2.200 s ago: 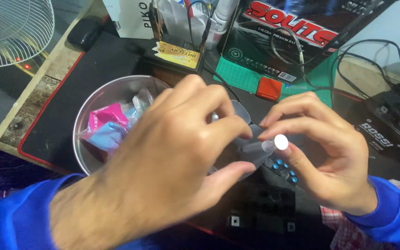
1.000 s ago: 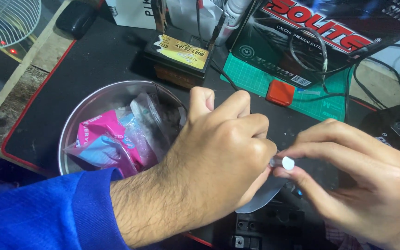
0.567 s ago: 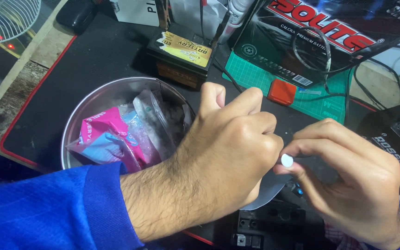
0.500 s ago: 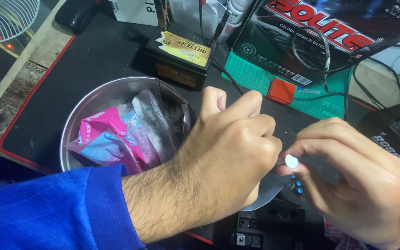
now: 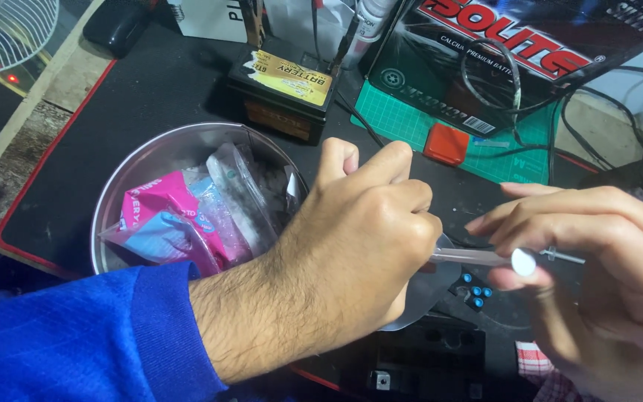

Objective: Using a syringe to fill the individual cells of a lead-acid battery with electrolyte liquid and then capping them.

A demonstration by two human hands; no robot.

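A black desk mat [image 5: 150, 97] with a red edge fills the scene beneath both hands, running out behind them to a large dark carton [image 5: 485, 52] that stands at the far side, well beyond the fingers. Just in front of that carton lies a green cutting mat [image 5: 403, 123], and on it a small orange-red block [image 5: 446, 144], a short way past the knuckles of the left hand.

To the outer side of the left wrist sits a round steel bowl [image 5: 150, 160], its rim just beside the forearm in its blue sleeve [image 5: 76, 335]. Inside the bowl lie a pink packet [image 5: 161, 212] and clear plastic bags [image 5: 236, 193]. Beyond the bowl, away from the person, rests a small black battery [image 5: 288, 89] with a yellow label.

The left hand [image 5: 359, 246] is curled into a closed fist, its fingers wrapped together around one end of a thin clear tube [image 5: 478, 257]; what else it may hold is hidden. The right hand [image 5: 597, 275] meets it from the other side, thumb and fingers pinched on the tube's far end, where a small white round cap [image 5: 523, 262] shows between the fingertips. The tube spans the narrow gap between the two hands.

Directly under that gap, a cluster of small blue buttons [image 5: 474, 290] sits on a dark device below the right thumb.
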